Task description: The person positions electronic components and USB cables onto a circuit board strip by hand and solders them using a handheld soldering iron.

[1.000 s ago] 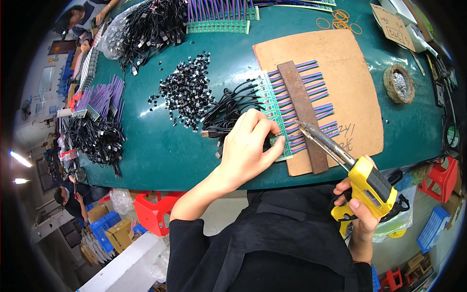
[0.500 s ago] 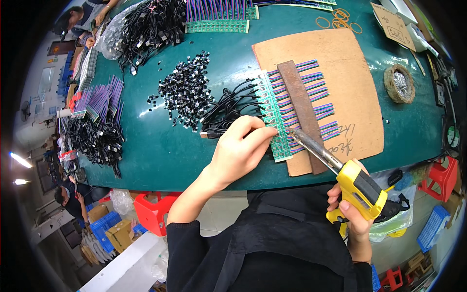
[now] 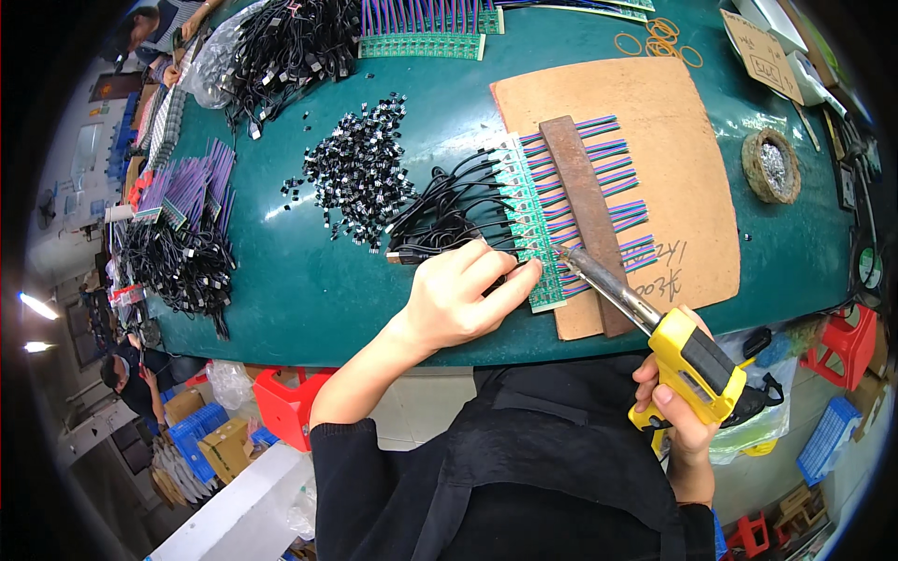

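Note:
My right hand is wrapped round the grip of a yellow and black soldering gun. Its metal tip touches or hovers just over the lower part of a green circuit board strip; I cannot tell which. At the strip's left edge, my left hand is closed in a pinch, probably on a black cable end, though the fingers hide it. Black USB cables run to the strip from the left. Coloured ribbon wires leave its right side, under a rusty metal bar lying across them.
Beneath the strip lies a brown board. Small black connectors are heaped left of the cables. Bundles of cables and wired strips sit at the far side. A round bowl stands right, near rubber bands. Other people work at far left.
My left hand has shifted slightly down along the strip's edge. The soldering gun's tip stays at the strip's lower part, with little movement of my right hand.

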`<state>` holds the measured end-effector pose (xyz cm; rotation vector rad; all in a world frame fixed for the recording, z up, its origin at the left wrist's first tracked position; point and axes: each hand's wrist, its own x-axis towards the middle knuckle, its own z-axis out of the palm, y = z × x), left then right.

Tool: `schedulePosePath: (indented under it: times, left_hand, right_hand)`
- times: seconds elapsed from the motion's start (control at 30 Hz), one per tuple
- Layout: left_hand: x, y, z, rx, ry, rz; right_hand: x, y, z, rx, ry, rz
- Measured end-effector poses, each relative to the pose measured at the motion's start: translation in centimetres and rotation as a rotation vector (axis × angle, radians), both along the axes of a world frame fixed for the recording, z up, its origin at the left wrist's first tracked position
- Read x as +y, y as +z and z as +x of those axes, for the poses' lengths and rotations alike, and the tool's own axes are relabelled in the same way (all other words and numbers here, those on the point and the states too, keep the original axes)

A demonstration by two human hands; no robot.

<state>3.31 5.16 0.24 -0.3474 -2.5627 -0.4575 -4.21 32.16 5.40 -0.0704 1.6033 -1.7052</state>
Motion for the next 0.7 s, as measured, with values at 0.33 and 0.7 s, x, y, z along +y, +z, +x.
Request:
schedulePosePath:
  times: [0.33, 0.7]
  left_hand:
    - [0.19, -0.08, 0.05, -0.050, 0.067, -0.024]
    - [0.25, 0.31, -0.34, -0.095, 0.082, 0.012]
  right_hand:
    - [0.33, -0.14, -0.20, -0.092, 0.042, -0.080]
    - [-0.35, 0.42, -0.30, -0.019, 0.076, 0.041]
